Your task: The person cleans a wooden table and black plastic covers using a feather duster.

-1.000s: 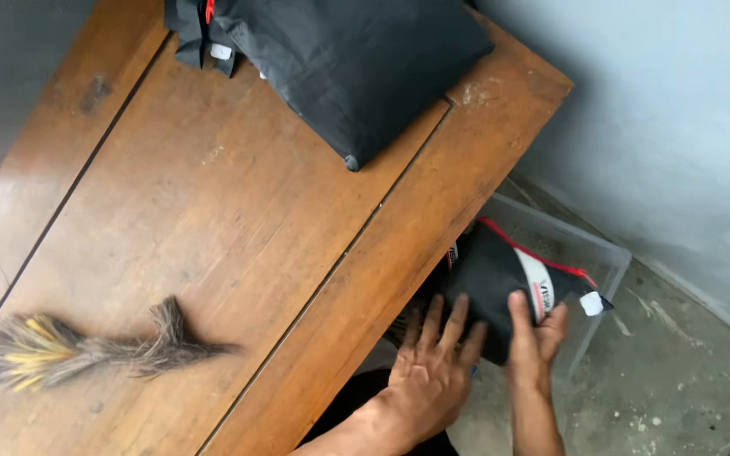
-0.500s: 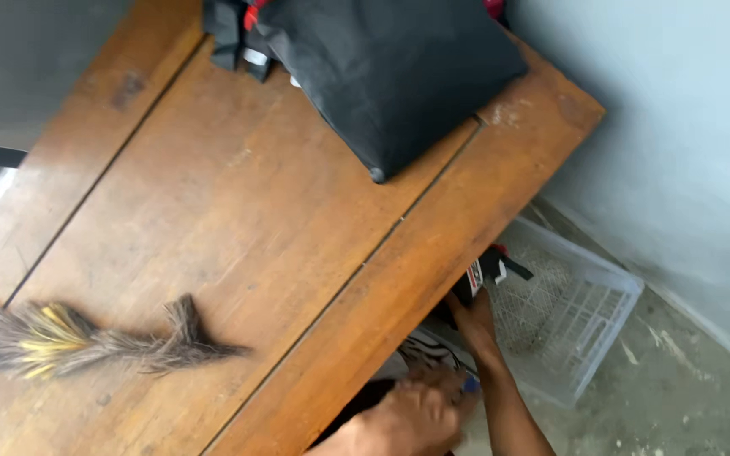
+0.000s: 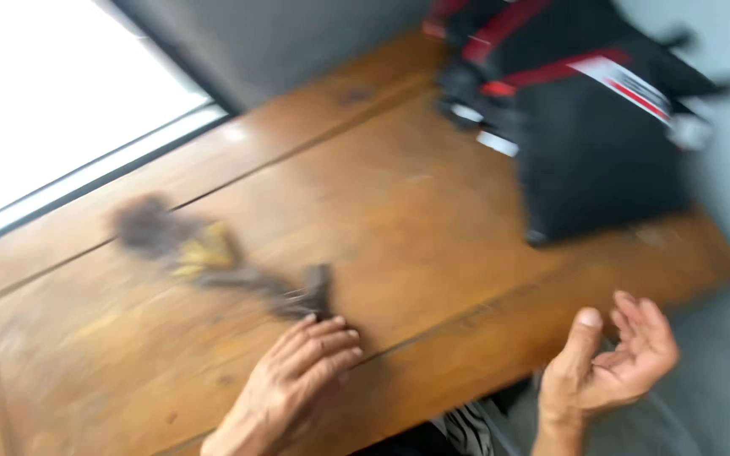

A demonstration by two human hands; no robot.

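Motion-blurred head view: the left hand [image 3: 302, 371] lies palm-down on the wooden tabletop [image 3: 433, 228], its grip flat and empty, fingertips touching the near end of a dark bristly brush [image 3: 213, 257] with a yellowish middle, its details smeared. The right hand [image 3: 614, 363] hovers off the tabletop's edge, palm up, grip wide and empty. A black bag [image 3: 593, 127] with red straps sits at the far corner, cut off by the frame.

Whole picture smeared with blur, feathery brush [image 3: 213, 257] just a fuzzy dark and yellow shape, black bag [image 3: 593, 127] with red and white stripes cut off at the top edge, both arms cut off at the bottom edge, wooden table [image 3: 433, 228] running off the left side
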